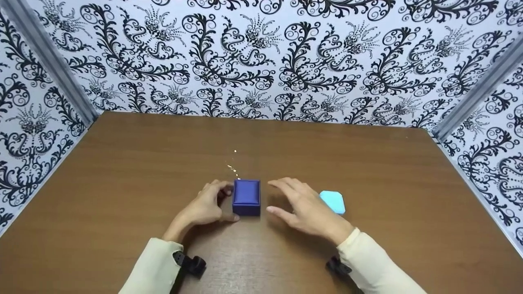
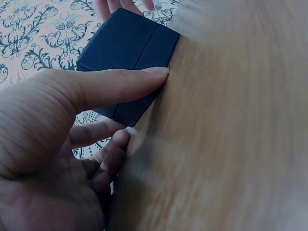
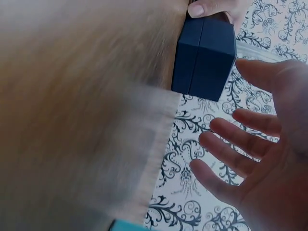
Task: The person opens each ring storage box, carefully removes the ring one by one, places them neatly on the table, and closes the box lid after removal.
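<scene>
A small dark blue jewelry box (image 1: 246, 197) with a cushioned top sits closed on the wooden table; its lid seam shows in both wrist views. My left hand (image 1: 208, 206) holds it from the left side, the thumb (image 2: 120, 84) across the near face and the fingers curled toward the far side. To the right of the box, my right hand (image 1: 310, 208) hovers apart from it, fingers spread and nothing in them. Just behind the box lies a thin, shiny gold strand (image 1: 234, 170), like a fine chain, with its near end out of sight.
A light turquoise eight-sided piece (image 1: 335, 202) lies on the table beyond my right hand, partly hidden by it. Patterned black-and-white walls (image 1: 253, 61) stand behind and on both sides of the brown wooden table (image 1: 388, 175).
</scene>
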`<action>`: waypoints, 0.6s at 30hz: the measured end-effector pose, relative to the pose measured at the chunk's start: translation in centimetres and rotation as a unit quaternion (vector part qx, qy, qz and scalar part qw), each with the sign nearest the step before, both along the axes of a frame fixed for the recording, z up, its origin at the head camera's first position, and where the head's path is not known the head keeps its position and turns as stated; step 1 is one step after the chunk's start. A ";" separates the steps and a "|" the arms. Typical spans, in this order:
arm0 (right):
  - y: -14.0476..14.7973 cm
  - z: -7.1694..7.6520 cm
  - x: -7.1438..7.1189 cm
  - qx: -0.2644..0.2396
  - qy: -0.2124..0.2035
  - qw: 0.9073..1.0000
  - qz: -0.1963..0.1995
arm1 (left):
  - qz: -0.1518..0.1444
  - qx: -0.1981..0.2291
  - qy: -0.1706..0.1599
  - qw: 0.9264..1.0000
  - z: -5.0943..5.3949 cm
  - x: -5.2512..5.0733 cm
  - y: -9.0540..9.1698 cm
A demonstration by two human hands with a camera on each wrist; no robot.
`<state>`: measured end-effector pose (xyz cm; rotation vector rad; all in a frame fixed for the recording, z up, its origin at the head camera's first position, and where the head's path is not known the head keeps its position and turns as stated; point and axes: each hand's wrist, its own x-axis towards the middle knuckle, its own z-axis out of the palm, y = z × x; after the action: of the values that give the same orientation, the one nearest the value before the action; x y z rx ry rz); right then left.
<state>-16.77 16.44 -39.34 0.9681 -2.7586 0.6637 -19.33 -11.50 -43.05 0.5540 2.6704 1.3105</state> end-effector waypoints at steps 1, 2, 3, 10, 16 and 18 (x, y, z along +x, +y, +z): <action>-0.2 0.0 -0.1 0.002 -0.006 1.000 0.000 | 0.000 -0.001 0.002 1.000 0.0 0.0 -0.1; -0.5 0.0 -0.2 0.003 -0.012 1.000 0.000 | 0.001 -0.002 0.003 1.000 0.0 0.0 -0.1; -0.7 0.1 -0.3 0.003 -0.020 1.000 0.001 | 0.001 -0.003 0.004 1.000 0.0 0.0 -0.1; -1.9 0.1 -0.9 0.003 -0.073 0.997 0.001 | 0.002 0.001 0.002 1.000 -0.1 0.0 -0.3; -2.3 -0.1 -1.4 -0.002 -0.089 0.996 0.012 | -0.006 0.001 0.007 1.000 -0.3 0.0 -0.2; -2.3 -0.2 -1.5 -0.009 -0.089 0.996 0.014 | -0.010 0.002 0.009 1.000 -0.3 -0.1 -0.1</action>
<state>-18.26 14.09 -39.56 0.9921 -2.8892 0.8149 -19.38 -11.64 -43.40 0.5938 2.6710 1.3121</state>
